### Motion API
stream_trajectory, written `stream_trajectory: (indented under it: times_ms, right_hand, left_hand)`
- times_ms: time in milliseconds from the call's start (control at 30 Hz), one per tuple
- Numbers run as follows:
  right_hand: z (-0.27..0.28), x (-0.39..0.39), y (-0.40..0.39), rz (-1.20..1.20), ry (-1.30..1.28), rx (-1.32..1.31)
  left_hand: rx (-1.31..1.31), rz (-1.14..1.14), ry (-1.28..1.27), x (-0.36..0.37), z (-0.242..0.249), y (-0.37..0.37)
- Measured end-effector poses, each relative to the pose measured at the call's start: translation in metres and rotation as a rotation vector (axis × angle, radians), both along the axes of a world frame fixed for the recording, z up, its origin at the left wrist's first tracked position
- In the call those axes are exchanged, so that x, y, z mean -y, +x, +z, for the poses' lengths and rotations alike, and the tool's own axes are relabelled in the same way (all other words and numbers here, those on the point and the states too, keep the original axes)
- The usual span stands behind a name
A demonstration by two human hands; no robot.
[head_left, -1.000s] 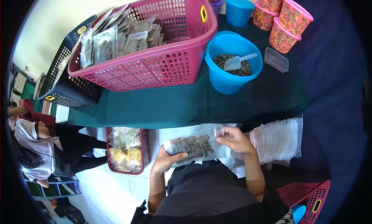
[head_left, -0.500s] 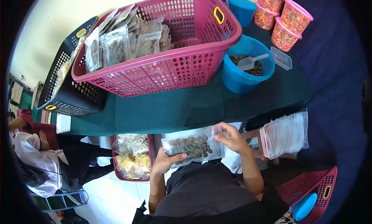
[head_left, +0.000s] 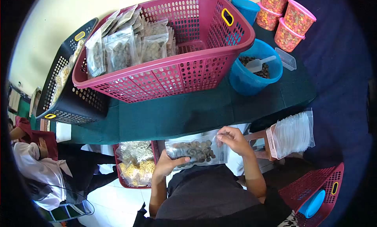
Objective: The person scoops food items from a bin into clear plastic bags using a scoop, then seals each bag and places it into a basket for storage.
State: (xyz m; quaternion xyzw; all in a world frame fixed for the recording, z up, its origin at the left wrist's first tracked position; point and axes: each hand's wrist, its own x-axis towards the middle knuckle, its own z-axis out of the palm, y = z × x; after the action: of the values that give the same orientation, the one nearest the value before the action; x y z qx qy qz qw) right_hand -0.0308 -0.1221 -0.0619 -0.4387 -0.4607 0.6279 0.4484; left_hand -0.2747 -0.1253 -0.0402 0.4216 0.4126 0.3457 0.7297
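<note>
A clear zip bag (head_left: pixel 200 151) partly filled with small round brown pieces lies sideways before my torso. My left hand (head_left: pixel 169 162) is closed around its filled end, thumb on top. At the other end, my right hand (head_left: pixel 232 140) pinches the bag's top edge near the zip strip. Beyond the bag, a maroon basket (head_left: pixel 157 79) on the table holds several similar filled bags (head_left: pixel 119 50). Beside it stands a blue bucket (head_left: pixel 255 81) of brown pieces with a clear scoop (head_left: pixel 257 64) resting inside.
Stacked empty bags (head_left: pixel 292 134) sit in a pink holder right of my hands. A dark basket (head_left: pixel 80 103) stands left, and a low crate (head_left: pixel 135 164) of snack bags is below. Pink-lidded tubs (head_left: pixel 294 21) are at the back right. A person (head_left: pixel 39 168) sits at the left.
My right fingers have shifted slightly along the bag's top edge. The bag stays in both hands. The whole view has tilted a little.
</note>
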Motion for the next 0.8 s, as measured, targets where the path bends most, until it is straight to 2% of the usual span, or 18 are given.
stream_trajectory:
  times_ms: [167,233,300,367,500,567,633,700,800]
  right_hand:
    - [0.005,0.002,0.0,-0.094,0.114,0.162]
    - [0.005,0.003,0.005,-0.116,0.062,0.093]
    - [0.009,0.005,0.016,-0.068,0.001,0.063]
    - [0.01,0.008,0.028,0.046,-0.059,-0.091]
    - [0.013,0.016,0.045,0.11,-0.009,0.047]
    - [0.008,0.017,0.057,0.109,-0.05,0.094]
    - [0.005,0.017,0.067,0.06,0.015,0.145]
    - [0.009,0.017,0.077,0.075,-0.041,0.107]
    - [0.004,0.015,0.087,0.073,0.037,0.043]
  left_hand:
    - [-0.001,-0.008,-0.024,-0.001,-0.003,0.011]
    - [-0.044,0.028,-0.058,0.001,0.002,0.016]
    - [-0.054,0.069,-0.044,0.004,0.001,0.021]
    - [-0.004,0.084,-0.041,0.006,-0.002,0.029]
    - [0.081,0.189,-0.075,0.013,-0.002,0.054]
    - [0.093,0.19,-0.082,0.017,-0.003,0.066]
    - [0.069,0.234,-0.055,0.022,-0.003,0.079]
    - [0.062,0.254,-0.025,0.026,-0.001,0.091]
    - [0.093,0.31,-0.046,0.032,0.0,0.108]
